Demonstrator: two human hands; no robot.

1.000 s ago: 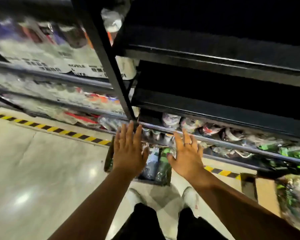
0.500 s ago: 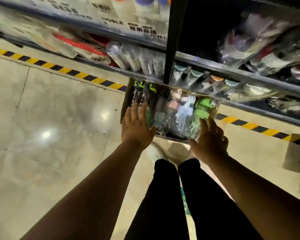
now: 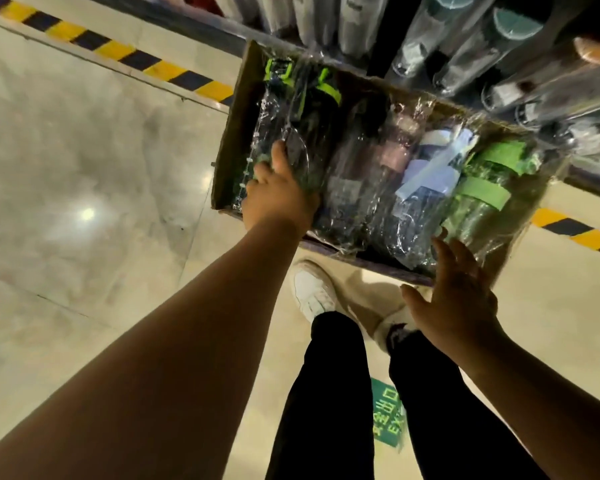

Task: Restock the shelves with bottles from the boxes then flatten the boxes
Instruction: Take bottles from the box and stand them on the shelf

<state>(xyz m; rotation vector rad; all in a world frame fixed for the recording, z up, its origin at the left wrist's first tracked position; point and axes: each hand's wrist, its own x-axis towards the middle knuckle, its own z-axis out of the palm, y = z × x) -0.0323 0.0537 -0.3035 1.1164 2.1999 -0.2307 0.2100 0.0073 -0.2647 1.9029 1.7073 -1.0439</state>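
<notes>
Box [image 3: 234, 129] brims with plastic-wrapped bottles [image 3: 480, 197], green, pink and white-capped.

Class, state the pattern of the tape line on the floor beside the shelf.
The floor tape has alternating yellow and black stripes, clearest in the head view.

The shiny pale stone floor [image 3: 84, 168] has an open brown cardboard box [image 3: 232, 133] at one o'clock, yellow-and-black striped tape [image 3: 167, 69] at eleven, and a green exit sticker [image 3: 387, 420] at six.
</notes>
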